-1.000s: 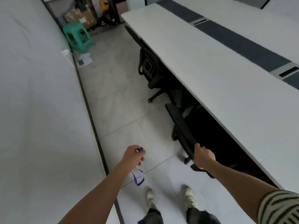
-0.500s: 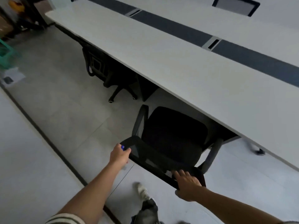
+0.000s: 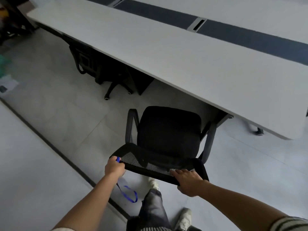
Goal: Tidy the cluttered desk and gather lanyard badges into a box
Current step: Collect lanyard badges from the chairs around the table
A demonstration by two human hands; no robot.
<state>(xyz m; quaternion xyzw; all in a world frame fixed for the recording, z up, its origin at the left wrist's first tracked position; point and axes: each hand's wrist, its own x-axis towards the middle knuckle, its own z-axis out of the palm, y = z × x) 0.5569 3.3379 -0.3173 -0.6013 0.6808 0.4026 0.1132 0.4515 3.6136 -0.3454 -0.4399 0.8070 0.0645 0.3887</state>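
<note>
My left hand (image 3: 115, 167) curls round the left corner of the chair (image 3: 168, 130) back. The blue lanyard (image 3: 127, 193) is caught in the same fist, its loop hanging below. My right hand (image 3: 188, 182) grips the back's right side. The desk (image 3: 166, 55) edge runs just beyond the chair, and a second chair (image 3: 86, 64) is tucked under it further left. Left of the chair lies tiled floor (image 3: 66, 114), then a white wall (image 3: 25, 164).

black mesh chair (image 3: 168, 130) on floor tiles (image 3: 58, 114) | second chair (image 3: 86, 64) farther left | paper (image 3: 8, 84) far left
</note>
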